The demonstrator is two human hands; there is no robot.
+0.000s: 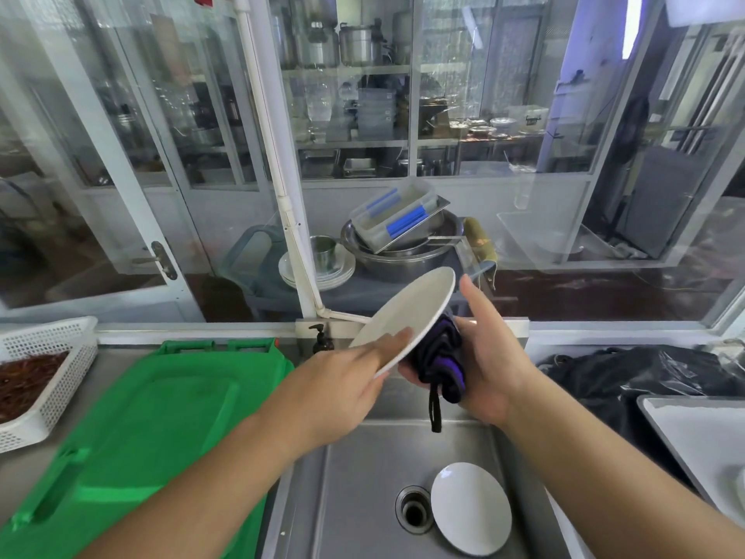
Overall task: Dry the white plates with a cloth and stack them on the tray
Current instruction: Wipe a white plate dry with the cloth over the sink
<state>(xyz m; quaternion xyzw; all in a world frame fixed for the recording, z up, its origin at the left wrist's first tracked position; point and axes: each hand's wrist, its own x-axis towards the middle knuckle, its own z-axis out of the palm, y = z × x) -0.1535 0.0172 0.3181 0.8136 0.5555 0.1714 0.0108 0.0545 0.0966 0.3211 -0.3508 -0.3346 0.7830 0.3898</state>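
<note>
The left hand (342,381) is pinching the tilted white plate (407,316) by its lower rim. The right hand (490,369) is gripping the dark cloth (439,357) against the plate's underside. The tray (685,429) is lying at the counter's right edge, nearer the right hand.

A large green plastic lid (133,429) is laid on the counter left of the steel sink (363,470). A white perforated plastic basket (52,381) of reddish dried strips is set at the far left. A crumpled black plastic bag (637,377) is seen right. A dark pump bottle (321,341) is stood behind the sink.
</note>
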